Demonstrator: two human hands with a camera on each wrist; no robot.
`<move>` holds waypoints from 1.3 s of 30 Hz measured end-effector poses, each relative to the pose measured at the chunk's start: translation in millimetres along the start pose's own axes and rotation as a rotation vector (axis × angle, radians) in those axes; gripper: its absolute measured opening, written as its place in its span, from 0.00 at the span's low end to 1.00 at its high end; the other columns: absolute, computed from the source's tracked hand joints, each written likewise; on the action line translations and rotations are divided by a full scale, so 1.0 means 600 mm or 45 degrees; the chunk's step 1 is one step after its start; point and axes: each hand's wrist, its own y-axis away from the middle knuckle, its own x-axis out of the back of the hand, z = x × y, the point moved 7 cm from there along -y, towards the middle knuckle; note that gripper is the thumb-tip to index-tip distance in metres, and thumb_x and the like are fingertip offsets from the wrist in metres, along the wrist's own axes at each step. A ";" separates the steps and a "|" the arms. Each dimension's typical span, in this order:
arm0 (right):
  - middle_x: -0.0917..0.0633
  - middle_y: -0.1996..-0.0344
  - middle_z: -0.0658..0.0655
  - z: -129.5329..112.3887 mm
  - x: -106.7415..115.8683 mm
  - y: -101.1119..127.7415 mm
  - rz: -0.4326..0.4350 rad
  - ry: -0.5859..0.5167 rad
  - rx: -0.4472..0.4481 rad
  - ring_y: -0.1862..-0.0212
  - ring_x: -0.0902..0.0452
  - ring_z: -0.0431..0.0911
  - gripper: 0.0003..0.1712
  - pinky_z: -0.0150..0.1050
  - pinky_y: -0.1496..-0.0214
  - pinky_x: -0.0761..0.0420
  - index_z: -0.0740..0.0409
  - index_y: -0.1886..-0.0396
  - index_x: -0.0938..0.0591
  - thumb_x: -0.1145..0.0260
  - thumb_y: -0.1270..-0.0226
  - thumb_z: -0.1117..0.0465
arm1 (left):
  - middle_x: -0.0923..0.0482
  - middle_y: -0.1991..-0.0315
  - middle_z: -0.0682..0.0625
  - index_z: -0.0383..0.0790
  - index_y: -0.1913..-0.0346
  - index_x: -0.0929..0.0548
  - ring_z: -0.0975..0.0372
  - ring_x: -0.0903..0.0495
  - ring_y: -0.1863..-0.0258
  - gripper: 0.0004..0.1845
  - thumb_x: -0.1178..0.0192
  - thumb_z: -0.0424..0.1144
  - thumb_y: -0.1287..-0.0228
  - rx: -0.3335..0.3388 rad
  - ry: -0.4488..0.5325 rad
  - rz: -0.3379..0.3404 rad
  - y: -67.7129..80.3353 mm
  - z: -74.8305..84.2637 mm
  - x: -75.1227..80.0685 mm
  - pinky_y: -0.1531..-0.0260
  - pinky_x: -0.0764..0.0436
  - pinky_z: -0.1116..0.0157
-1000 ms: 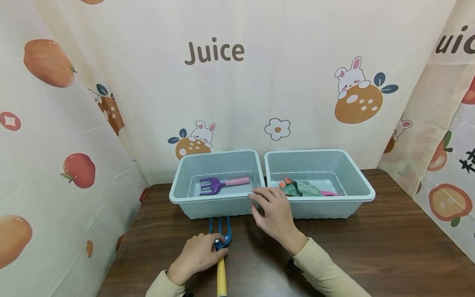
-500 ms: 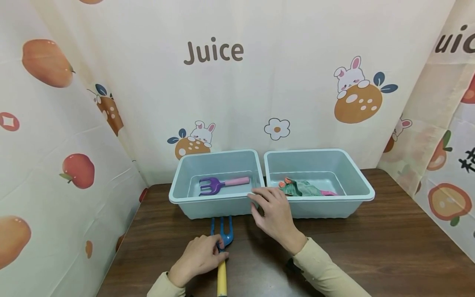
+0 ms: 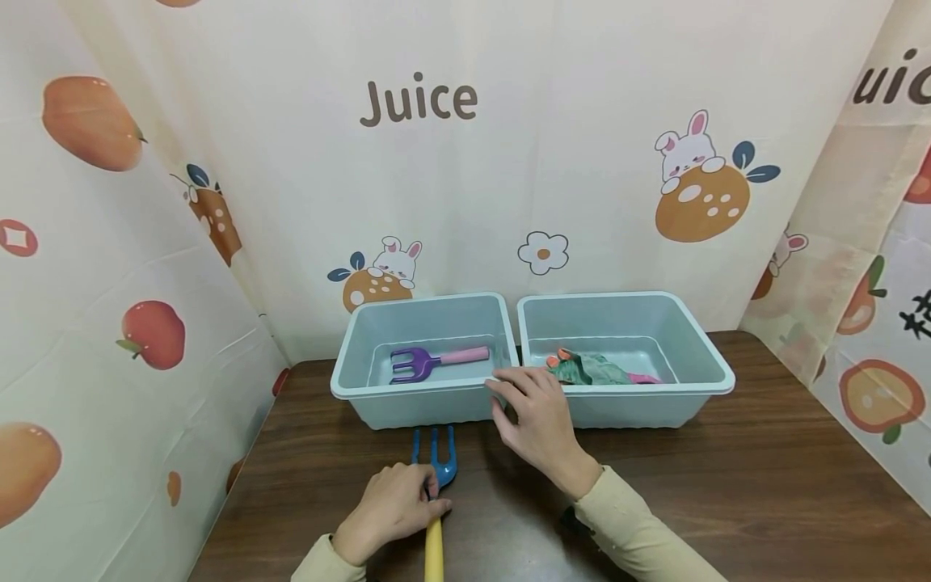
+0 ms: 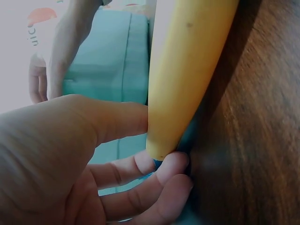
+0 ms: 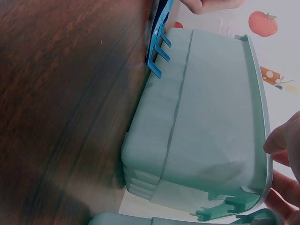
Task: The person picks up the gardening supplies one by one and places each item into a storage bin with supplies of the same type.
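Observation:
A garden hand fork with blue tines and a yellow handle [image 3: 434,550] lies on the table, tines toward the left bin. My left hand [image 3: 393,505] pinches it where handle meets metal; in the left wrist view the thumb presses the yellow handle [image 4: 187,70] and the fingers curl beneath its end. My right hand [image 3: 538,420] holds the front right corner of the left light-blue bin [image 3: 422,408]. In the right wrist view, thumb and fingers sit on either side of the bin's rim [image 5: 267,164]. Inside that bin rests a purple fork with a pink handle [image 3: 429,363].
A matching right bin [image 3: 625,408] stands beside the left one, with a green cloth-like item [image 3: 600,370] showing orange and pink parts. Both bins stand on a dark wooden table [image 3: 771,485]. Fruit-printed curtains [image 3: 618,81] close off the back and sides.
The garden fork has shifted slightly to the right, and my left hand has moved slightly along with it. My right hand stays on the bin's corner.

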 end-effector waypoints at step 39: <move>0.09 0.51 0.54 0.000 0.001 0.000 0.004 -0.011 0.006 0.48 0.17 0.53 0.13 0.54 0.43 0.19 0.52 0.52 0.08 0.23 0.37 0.62 | 0.24 0.83 0.65 0.56 0.77 0.16 0.73 0.29 0.84 0.11 0.25 0.46 0.41 -0.053 0.146 0.066 -0.007 0.004 0.013 0.80 0.30 0.70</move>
